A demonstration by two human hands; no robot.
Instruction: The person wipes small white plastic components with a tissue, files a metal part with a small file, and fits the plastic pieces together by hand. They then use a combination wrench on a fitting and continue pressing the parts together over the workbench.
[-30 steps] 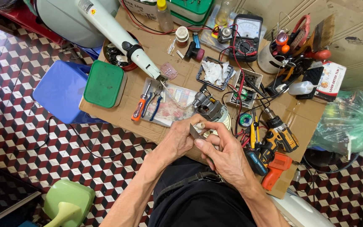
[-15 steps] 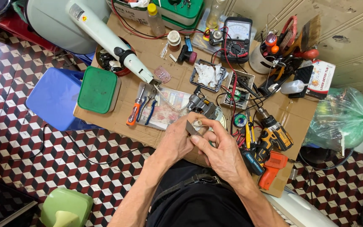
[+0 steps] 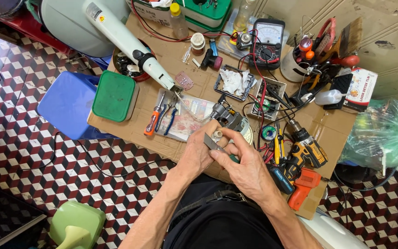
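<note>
- Metal blade [image 3: 212,142] pinched in right hand [image 3: 249,171], small white part [image 3: 217,134] gripped by left hand [image 3: 198,154].
- Slip risk: blade could cut left fingers.
- Dropped part could vanish among cluttered desk [image 3: 194,87] tools at 12 o'clock.

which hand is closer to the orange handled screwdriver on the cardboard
Left. The left hand is just right of and below the orange-handled screwdriver, with cardboard between them. The right hand lies farther right, beyond the left hand.
</note>
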